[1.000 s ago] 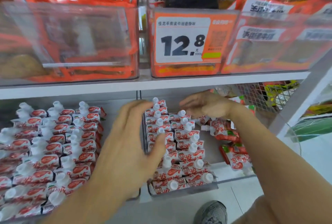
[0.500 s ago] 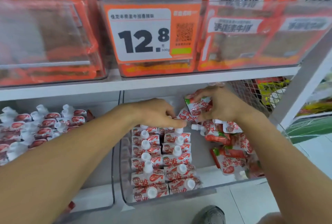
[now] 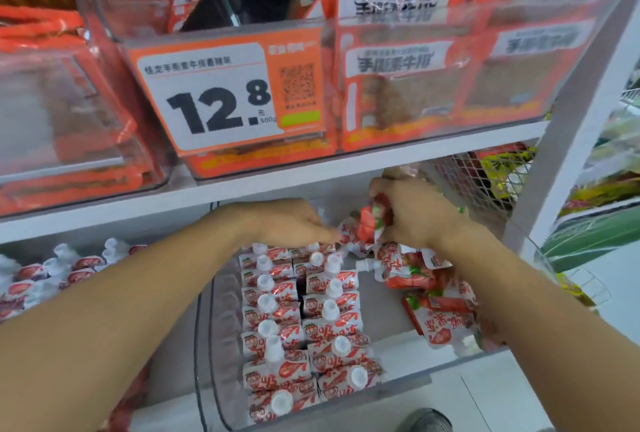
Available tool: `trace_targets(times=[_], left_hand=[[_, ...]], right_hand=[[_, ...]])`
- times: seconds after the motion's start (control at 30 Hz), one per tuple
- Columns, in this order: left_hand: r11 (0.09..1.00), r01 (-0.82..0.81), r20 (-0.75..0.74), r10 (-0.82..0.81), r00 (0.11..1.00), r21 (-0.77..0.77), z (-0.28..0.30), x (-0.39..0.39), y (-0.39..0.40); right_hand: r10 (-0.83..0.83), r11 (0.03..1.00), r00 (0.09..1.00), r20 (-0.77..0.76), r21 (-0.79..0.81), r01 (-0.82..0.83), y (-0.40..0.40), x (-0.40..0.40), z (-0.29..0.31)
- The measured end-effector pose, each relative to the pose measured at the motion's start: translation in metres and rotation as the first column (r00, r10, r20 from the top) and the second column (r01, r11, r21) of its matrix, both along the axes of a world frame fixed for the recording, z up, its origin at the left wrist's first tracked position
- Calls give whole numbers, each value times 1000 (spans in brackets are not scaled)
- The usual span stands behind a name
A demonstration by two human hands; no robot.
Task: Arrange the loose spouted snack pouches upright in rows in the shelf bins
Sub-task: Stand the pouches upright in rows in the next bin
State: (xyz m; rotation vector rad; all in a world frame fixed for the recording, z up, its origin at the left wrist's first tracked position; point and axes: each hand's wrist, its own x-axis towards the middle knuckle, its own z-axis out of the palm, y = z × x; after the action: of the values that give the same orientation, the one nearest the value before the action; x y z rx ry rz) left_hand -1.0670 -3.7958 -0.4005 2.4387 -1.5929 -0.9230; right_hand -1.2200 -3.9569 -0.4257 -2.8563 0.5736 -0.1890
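Two rows of red-and-white spouted pouches (image 3: pixel 304 324) with white caps stand upright in the clear bin (image 3: pixel 398 388) on the lower shelf. Loose pouches (image 3: pixel 440 314) lie tumbled on the bin's right side. At the back of the bin, my right hand (image 3: pixel 419 217) grips a crumpled pouch (image 3: pixel 372 220) raised above the pile. My left hand (image 3: pixel 291 224) reaches in from the left, its fingertips touching pouches at the far end of the rows, just left of the held one.
A second bin of upright pouches (image 3: pixel 52 276) sits to the left. The upper shelf carries orange snack packs and a 12.8 price tag (image 3: pixel 221 99). A wire mesh panel (image 3: pixel 481 179) and white shelf post (image 3: pixel 568 141) close off the right. A shoe (image 3: pixel 424 421) shows below.
My right hand has lifted a pouch higher and curled tighter round it. My left hand stays at the back of the rows. The view has shifted closer and leftward.
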Motion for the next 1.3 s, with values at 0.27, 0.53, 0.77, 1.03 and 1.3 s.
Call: trace_targets(times=[0.27, 0.53, 0.77, 1.03, 1.3], left_hand=[[956, 165, 116, -140, 983, -241, -19, 0, -58], [932, 361, 300, -332, 894, -43, -52, 1, -97], [958, 285, 327, -260, 909, -31, -29, -6, -92], [932, -9, -3, 9, 1000, -362, 1, -3, -29], [816, -345, -330, 202, 922, -464, -8, -6, -9]], right_hand=[[-145, 989, 977, 158, 23, 144, 5, -63, 18], [-95, 988, 991, 93, 130, 83, 9, -67, 19], [-108, 988, 991, 73, 119, 99, -1, -72, 21], [28, 992, 987, -156, 124, -9, -3, -51, 20], [10, 913, 991, 131, 403, -63, 22, -9, 9]])
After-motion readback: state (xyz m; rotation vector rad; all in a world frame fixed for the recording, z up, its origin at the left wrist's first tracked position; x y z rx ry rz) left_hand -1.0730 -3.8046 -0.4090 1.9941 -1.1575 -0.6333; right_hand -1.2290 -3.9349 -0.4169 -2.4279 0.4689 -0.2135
